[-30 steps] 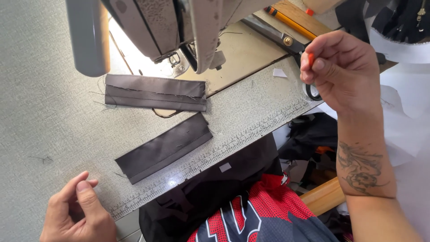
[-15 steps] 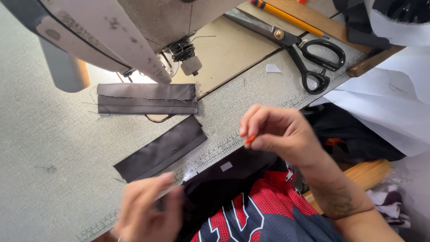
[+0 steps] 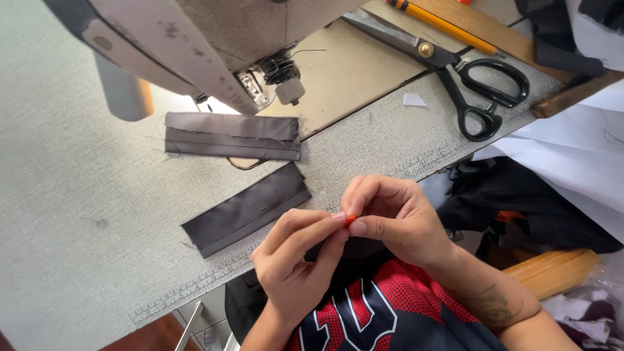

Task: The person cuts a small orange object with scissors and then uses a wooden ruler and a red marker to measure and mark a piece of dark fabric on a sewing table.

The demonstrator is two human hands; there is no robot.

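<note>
Only one view, taken from the head and looking steeply down, close above the two hands at the near edge of the worktop (image 3: 78, 214). Facing forward over the worktop toward the sewing machine (image 3: 195, 39) at the top of the frame, with the scissors (image 3: 468, 78) at upper right. No second view to share any part.

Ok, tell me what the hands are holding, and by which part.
A tiny orange object is pinched between the fingertips of the left hand and right hand. It is too small to identify, or to say which part is gripped.
</note>
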